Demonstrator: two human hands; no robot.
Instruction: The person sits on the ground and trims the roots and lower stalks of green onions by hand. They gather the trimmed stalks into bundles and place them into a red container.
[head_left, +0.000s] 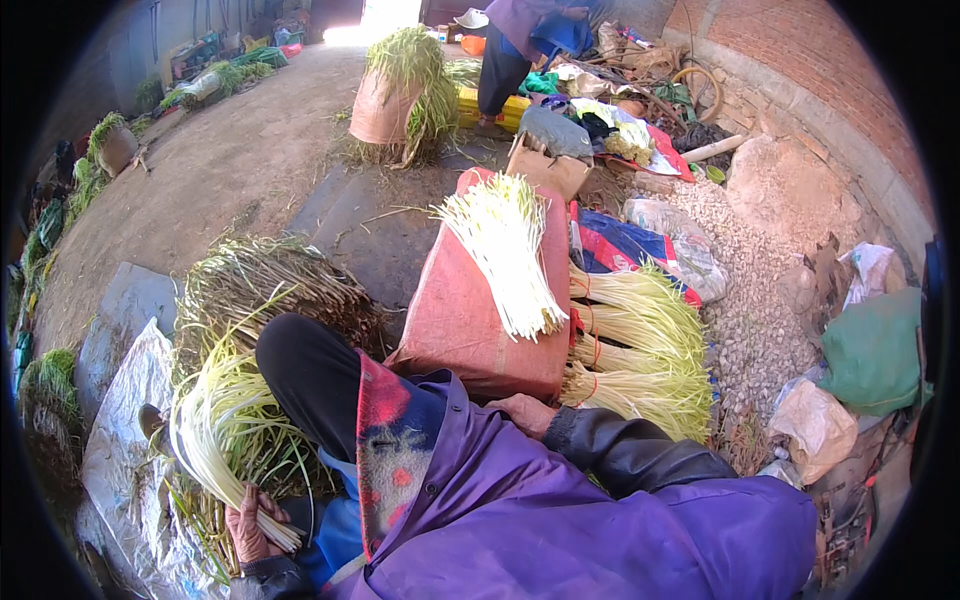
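At the lower left my left hand (255, 523) grips a bunch of blanched, pale leafy stalks (204, 442) near their white ends. The yellow-green tips arch upward, then droop beside my knee. My right hand (526, 415) lies against the near edge of a low bench covered in red cloth (469, 300); its fingertips are partly hidden, so whether it holds anything cannot be told. A loose white bundle of stalks (514, 255) lies across that bench. Right of the bench, several bundles (637, 337) bound with red ties are stacked side by side.
Beyond my left knee is a heap of untrimmed stalks (270, 292), brown at the base. A plastic sheet (124, 442) lies at left. Farther off stand a greens-filled pink sack (382, 109), a cardboard box (551, 165) and another person (517, 45). Gravel (757, 285) covers the right side.
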